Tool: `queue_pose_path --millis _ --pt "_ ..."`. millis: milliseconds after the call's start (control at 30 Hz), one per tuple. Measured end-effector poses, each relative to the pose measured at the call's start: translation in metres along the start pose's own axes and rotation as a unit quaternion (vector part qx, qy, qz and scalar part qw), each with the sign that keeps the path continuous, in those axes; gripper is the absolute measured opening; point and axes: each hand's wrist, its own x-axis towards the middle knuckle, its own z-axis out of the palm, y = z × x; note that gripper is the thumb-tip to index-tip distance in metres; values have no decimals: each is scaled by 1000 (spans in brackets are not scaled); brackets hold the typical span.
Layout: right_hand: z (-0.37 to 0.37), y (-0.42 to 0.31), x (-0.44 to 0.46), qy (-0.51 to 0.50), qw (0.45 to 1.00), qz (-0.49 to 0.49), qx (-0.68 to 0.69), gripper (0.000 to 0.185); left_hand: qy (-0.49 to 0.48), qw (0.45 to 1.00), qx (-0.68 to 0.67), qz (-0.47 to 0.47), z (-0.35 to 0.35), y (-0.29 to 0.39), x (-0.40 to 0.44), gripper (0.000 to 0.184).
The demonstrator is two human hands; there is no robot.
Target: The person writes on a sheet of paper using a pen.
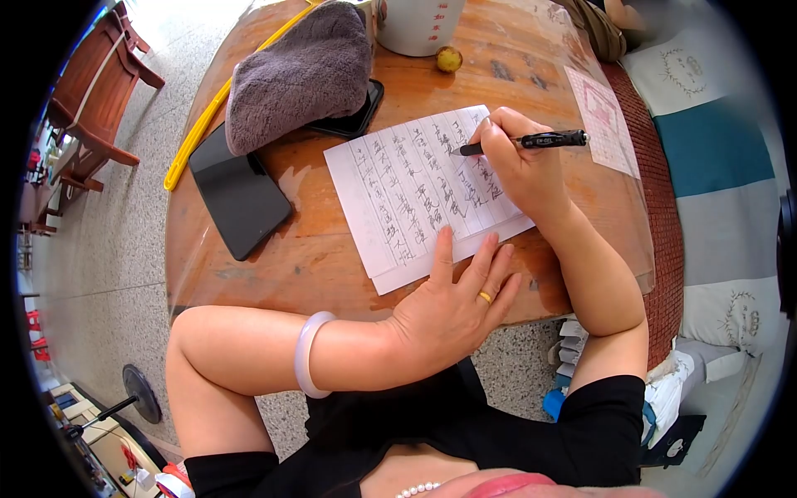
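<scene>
My right hand (521, 162) is closed round a black pen (554, 139), its tip at the upper right part of a lined sheet of paper (357, 178). Columns of handwritten characters cover much of the sheet, which lies tilted on the wooden table (315, 274). My left hand (452, 311) rests flat with fingers spread, fingertips on the sheet's lower edge. It wears a gold ring, and a pale bangle (306, 353) circles the wrist. Part of the writing is hidden behind my right hand.
Left of the paper lie a black tablet or large phone (241, 199), a grey-purple towel (303, 75) over a dark phone (359, 116), and a yellow strap (199, 133). A white container (415, 25) and small round fruit (449, 59) stand beyond. A pink-printed sheet (602, 120) lies right.
</scene>
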Motion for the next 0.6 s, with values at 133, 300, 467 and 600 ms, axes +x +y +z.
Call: queue_pose_path --millis 133,300,467,600 --pt "-1 3 0 6 1000 24 15 18 0 1000 -3 0 1 0 0 48" --pt "-2 1 0 2 1000 30 9 19 0 1000 -8 -2 1 0 0 48" --pt "1 7 0 14 999 35 27 18 3 1000 -5 -2 2 0 0 48" --pt "2 8 0 28 998 27 42 18 6 1000 -5 0 1 0 0 48"
